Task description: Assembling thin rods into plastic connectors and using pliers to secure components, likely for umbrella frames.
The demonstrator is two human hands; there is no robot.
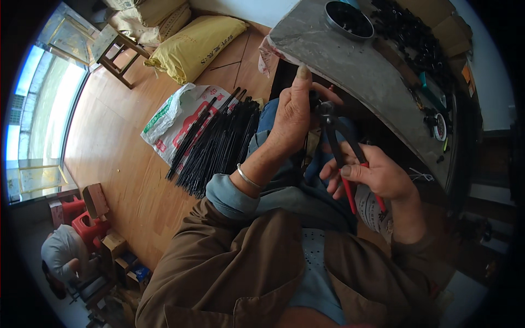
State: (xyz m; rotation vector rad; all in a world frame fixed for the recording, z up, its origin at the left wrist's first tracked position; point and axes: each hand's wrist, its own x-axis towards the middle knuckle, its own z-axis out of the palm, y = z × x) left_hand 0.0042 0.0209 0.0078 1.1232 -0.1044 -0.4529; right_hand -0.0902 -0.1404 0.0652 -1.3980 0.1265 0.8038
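Observation:
My right hand (pixel 385 175) is wrapped round the red grips of a pair of end-cutting pincers (pixel 326 107), whose handles are spread somewhat apart. The dark metal jaws point up and away from me. Just left of those jaws, my left hand (pixel 293 112) is closed with its thumb raised, and its fingers curl round a small black piece (pixel 313 98). Most of this piece is hidden by the hand, so its kind is unclear. The jaws are close to it; whether they touch it I cannot tell. Both hands are above my lap, by the table's edge.
A grey-topped table (pixel 322 60) carries a round bowl (pixel 350 21) of small dark bits and a heap of black parts (pixel 407 33). Long black rods (pixel 219 145) lie on a plastic sack (pixel 164 128) on the floor. Beyond are a yellow sack (pixel 199 46), a wooden stool (pixel 112 52) and another person (pixel 65 249).

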